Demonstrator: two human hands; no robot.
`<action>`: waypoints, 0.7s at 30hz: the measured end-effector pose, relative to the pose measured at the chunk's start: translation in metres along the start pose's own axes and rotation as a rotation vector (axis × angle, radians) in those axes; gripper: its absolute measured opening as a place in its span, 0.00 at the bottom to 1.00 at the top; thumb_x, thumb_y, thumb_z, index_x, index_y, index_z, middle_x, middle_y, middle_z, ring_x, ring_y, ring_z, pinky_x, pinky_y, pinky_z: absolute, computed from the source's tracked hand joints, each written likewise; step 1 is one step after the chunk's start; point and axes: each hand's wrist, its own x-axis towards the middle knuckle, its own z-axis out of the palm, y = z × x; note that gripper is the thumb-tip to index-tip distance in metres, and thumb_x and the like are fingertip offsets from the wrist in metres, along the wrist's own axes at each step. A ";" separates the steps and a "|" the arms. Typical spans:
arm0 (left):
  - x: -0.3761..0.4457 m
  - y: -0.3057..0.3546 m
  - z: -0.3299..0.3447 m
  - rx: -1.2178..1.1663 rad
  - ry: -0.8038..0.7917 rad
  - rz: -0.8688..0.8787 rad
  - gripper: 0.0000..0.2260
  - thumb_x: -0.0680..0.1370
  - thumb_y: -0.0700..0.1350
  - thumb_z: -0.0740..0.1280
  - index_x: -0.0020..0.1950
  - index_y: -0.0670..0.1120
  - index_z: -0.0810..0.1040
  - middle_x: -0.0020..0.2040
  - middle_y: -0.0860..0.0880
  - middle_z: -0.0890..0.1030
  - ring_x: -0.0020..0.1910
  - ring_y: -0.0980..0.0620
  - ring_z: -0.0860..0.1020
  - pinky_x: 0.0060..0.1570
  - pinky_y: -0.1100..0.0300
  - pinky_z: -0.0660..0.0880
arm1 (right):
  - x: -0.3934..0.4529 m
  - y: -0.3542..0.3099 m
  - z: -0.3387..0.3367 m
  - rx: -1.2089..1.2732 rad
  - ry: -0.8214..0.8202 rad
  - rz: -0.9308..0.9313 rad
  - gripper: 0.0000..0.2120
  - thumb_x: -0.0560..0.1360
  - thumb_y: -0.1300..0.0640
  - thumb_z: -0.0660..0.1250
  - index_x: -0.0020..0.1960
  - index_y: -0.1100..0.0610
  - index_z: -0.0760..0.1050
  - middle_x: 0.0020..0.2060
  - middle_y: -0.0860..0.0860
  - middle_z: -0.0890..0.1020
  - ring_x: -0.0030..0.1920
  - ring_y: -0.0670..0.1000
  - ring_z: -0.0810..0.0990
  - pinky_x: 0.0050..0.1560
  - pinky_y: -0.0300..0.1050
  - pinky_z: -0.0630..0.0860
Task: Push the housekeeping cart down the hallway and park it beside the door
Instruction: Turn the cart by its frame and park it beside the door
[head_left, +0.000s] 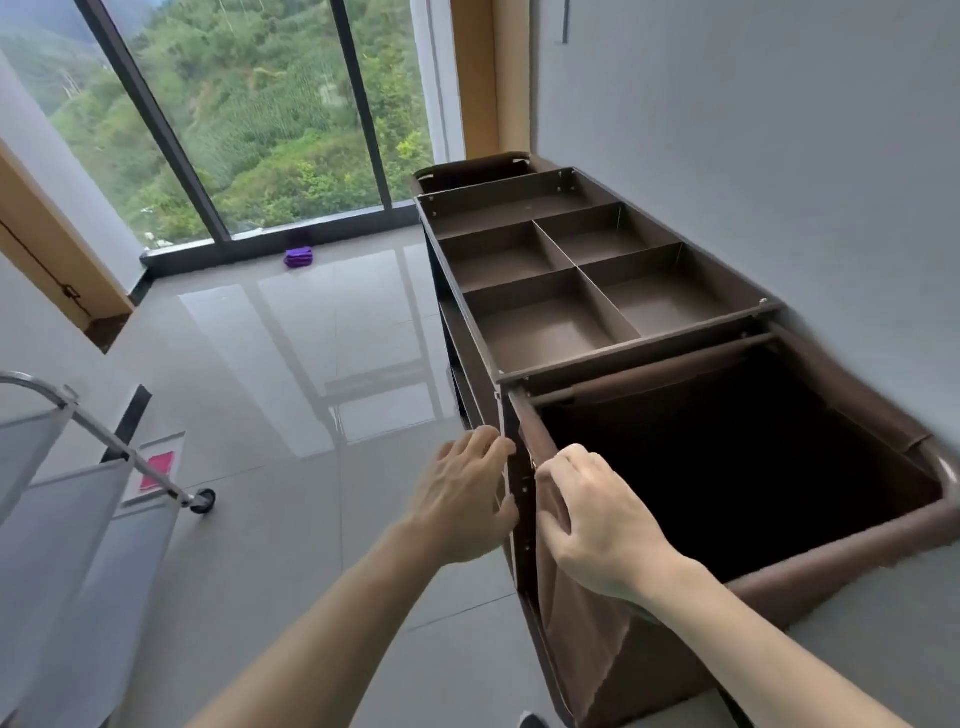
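Observation:
The brown housekeeping cart (582, 332) stands along the grey wall on the right, its top tray split into several empty compartments. A brown fabric laundry bag (597, 639) hangs open at its near end. My left hand (462, 504) presses against the cart's left side panel at the near corner, fingers curled on the edge. My right hand (597, 525) grips the left rim of the laundry bag frame, fingers folded over the fabric.
A second cart with a grey bag and metal frame (78, 499) stands at the left, one wheel (202, 501) showing. A purple cloth (298, 257) lies on the glossy tile floor by the big window (249, 119). A wooden door frame (52, 244) is at the left.

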 end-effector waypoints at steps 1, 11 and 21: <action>0.001 -0.009 0.001 -0.004 -0.025 -0.004 0.23 0.75 0.55 0.65 0.68 0.49 0.69 0.66 0.50 0.72 0.63 0.49 0.72 0.67 0.54 0.67 | 0.011 -0.003 0.002 0.042 0.012 0.003 0.14 0.77 0.49 0.67 0.61 0.50 0.74 0.55 0.44 0.74 0.54 0.45 0.74 0.56 0.41 0.77; 0.087 -0.103 -0.031 -0.025 -0.107 0.013 0.27 0.72 0.50 0.69 0.70 0.49 0.66 0.69 0.50 0.69 0.66 0.49 0.69 0.69 0.54 0.68 | 0.144 -0.019 0.017 0.221 0.118 -0.024 0.10 0.75 0.64 0.66 0.56 0.56 0.76 0.50 0.46 0.76 0.52 0.47 0.73 0.56 0.45 0.73; 0.197 -0.174 -0.013 -0.047 -0.064 0.148 0.32 0.73 0.54 0.68 0.75 0.50 0.63 0.81 0.47 0.61 0.80 0.46 0.55 0.78 0.50 0.54 | 0.251 -0.001 0.018 0.049 -0.058 0.307 0.22 0.79 0.47 0.64 0.68 0.55 0.66 0.63 0.52 0.71 0.62 0.55 0.72 0.62 0.52 0.72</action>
